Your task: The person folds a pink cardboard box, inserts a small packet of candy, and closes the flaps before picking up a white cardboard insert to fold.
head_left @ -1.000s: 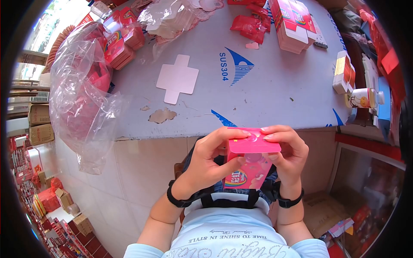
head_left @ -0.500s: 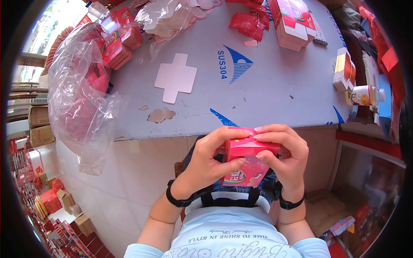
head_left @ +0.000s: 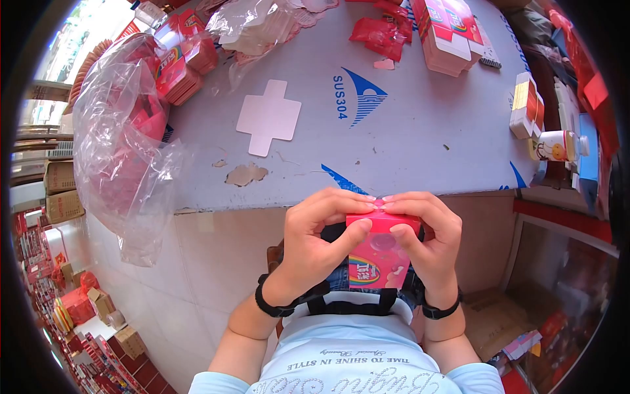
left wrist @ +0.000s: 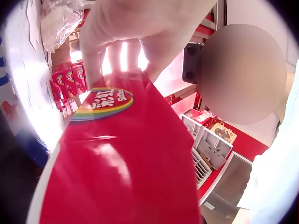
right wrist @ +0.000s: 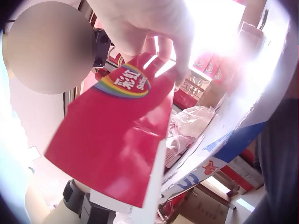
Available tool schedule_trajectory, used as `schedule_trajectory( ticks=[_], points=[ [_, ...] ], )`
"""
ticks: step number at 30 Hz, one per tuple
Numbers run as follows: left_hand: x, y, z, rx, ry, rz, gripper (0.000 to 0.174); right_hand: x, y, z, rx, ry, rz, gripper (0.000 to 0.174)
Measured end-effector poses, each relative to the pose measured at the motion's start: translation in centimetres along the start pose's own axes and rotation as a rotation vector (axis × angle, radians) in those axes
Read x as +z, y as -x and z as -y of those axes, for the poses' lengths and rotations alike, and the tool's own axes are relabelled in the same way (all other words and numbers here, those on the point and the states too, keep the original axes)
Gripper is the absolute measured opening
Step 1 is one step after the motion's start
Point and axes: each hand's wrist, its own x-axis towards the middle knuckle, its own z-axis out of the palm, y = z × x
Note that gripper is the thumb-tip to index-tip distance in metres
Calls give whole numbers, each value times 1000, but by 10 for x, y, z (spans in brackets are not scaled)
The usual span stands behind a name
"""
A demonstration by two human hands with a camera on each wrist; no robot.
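A pink and red box (head_left: 379, 259) with a rainbow logo is held upright between both hands in front of the body, just off the table's near edge. The left hand (head_left: 321, 240) grips its left side, thumb on the front face and fingers over the top. The right hand (head_left: 430, 240) mirrors it, fingertips at the top edge meeting the left ones. Close up, the left wrist view shows the box (left wrist: 126, 158) under the left hand (left wrist: 140, 28); the right wrist view shows the box (right wrist: 112, 135) below the right hand (right wrist: 145, 23). Its underside is hidden in the head view.
On the table (head_left: 315, 151) lies a white cross-shaped card (head_left: 269, 118). A clear plastic bag (head_left: 131, 144) drapes over the left edge. Stacks of flat boxes (head_left: 446, 39), red packets (head_left: 380, 36) and another carton stack (head_left: 180, 72) sit farther back; a small bottle (head_left: 554, 146) stands right.
The top flap has folded down and now lies flat under the fingertips. Both hands have moved slightly left, and the left thumb has risen to the box's upper front edge.
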Motion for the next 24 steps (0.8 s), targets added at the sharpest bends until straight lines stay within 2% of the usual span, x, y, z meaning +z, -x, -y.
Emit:
schedule_trajectory(
  ticks=[3, 5, 9, 10, 14, 16, 20, 24],
  points=[
    [-1, 1, 3, -57, 44, -3, 17, 1, 1, 0, 22, 11, 1, 17],
    [-2, 2, 3, -99, 67, 6, 17, 0, 3, 4, 298, -203, 14, 17],
    [-4, 2, 3, -262, 25, 37, 19, -3, 6, -4, 283, -148, 55, 18],
    [-5, 3, 4, -307, 0, 52, 20, -4, 5, 0, 334, -125, 81, 18],
    [-7, 4, 5, -347, -27, 86, 22, -7, 6, 1, 425, -71, 157, 21],
    [-8, 5, 4, -442, -19, 120, 23, -7, 6, 5, 430, -34, 170, 22],
    [-8, 8, 5, -462, -29, 138, 23, -8, 11, 5, 385, 51, 188, 21],
    [-7, 11, 0, -433, -32, 238, 23, -16, 12, 10, 318, 183, 240, 19]
  ],
)
